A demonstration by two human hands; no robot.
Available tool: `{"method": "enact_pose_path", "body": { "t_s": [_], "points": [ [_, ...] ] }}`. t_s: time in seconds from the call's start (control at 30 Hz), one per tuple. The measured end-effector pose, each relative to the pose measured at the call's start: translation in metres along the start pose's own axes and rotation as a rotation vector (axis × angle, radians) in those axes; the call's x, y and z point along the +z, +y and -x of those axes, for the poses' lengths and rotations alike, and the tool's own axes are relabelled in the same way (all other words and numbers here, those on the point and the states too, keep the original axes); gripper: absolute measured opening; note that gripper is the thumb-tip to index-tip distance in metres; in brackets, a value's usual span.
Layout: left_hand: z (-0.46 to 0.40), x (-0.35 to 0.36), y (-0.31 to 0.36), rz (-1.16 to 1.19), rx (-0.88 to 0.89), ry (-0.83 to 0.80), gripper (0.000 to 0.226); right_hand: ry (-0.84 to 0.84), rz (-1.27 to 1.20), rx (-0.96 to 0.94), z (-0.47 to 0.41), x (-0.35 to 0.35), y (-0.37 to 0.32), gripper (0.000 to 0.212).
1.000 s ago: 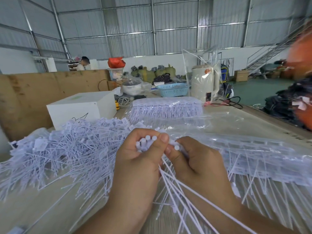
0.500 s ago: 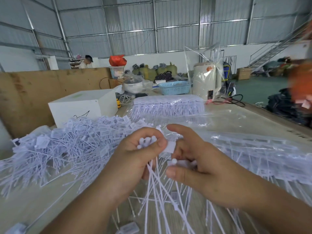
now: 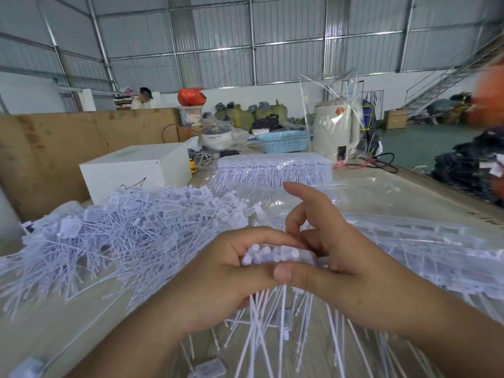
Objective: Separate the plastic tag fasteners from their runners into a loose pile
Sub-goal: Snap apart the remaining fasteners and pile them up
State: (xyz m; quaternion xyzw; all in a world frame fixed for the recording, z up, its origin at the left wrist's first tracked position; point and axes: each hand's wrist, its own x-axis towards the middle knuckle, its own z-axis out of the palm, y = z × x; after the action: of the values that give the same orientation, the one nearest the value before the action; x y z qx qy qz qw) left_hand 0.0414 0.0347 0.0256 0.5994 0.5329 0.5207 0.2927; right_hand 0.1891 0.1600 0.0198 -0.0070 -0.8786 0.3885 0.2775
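**Fasteners bunched between both hands, loose pile at left**

Where the desk (image 3: pixel 425 186) runs from near edge to far end, most of its surface is covered. Largest item on it: the loose pile (image 3: pixel 117 236) of separated white tag fasteners, spread across the left half, stems crossing in all directions. To the right, clear bags (image 3: pixel 409 241) of fasteners on their runners lie flat. One more bagged pack (image 3: pixel 272 170) sits further off, centre. Left of that pack, a white box (image 3: pixel 136 170) stands behind the pile. At the far end: a blue basket (image 3: pixel 283 141), a pale appliance (image 3: pixel 335 126) wrapped in clear film, a lidded pot (image 3: pixel 216 135). A person in a dark cap (image 3: pixel 141 98) stands far left, beyond a brown board.

Near centre, the left hand (image 3: pixel 218 279) grips a bundle of fasteners (image 3: pixel 272 255), fingers curled round it, heads poking out on top, stems fanning down toward the near edge. The right hand (image 3: pixel 335 257) meets it from the right: thumb (image 3: pixel 294 275) pressed against the bundle's heads, lower fingers curled behind them, index finger raised and free. Hands touch at the bundle. A few single fasteners lie on the desk at the near edge.
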Motion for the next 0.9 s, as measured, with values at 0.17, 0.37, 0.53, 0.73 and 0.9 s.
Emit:
{"method": "enact_pose_path", "body": {
  "t_s": [0.17, 0.37, 0.53, 0.73, 0.9],
  "points": [
    [0.002, -0.006, -0.002, 0.074, -0.051, -0.065, 0.03, -0.074, -0.031, 0.056, -0.003, -0.002, 0.0, 0.057],
    [0.003, -0.01, 0.001, 0.13, -0.055, -0.139, 0.024, -0.113, 0.087, 0.105, -0.004, -0.004, 0.0, 0.057],
    [0.003, -0.009, 0.004, 0.236, -0.073, -0.183, 0.033, -0.176, 0.054, 0.124, -0.004, -0.008, 0.002, 0.06],
    [0.003, -0.009, 0.002, 0.144, -0.098, -0.119, 0.013, -0.316, 0.007, 0.19, -0.004, -0.022, 0.001, 0.041],
    [-0.001, -0.002, -0.002, 0.044, -0.087, 0.095, 0.011, -0.125, 0.183, 0.204, -0.007, -0.017, 0.005, 0.045]
  ]
}}
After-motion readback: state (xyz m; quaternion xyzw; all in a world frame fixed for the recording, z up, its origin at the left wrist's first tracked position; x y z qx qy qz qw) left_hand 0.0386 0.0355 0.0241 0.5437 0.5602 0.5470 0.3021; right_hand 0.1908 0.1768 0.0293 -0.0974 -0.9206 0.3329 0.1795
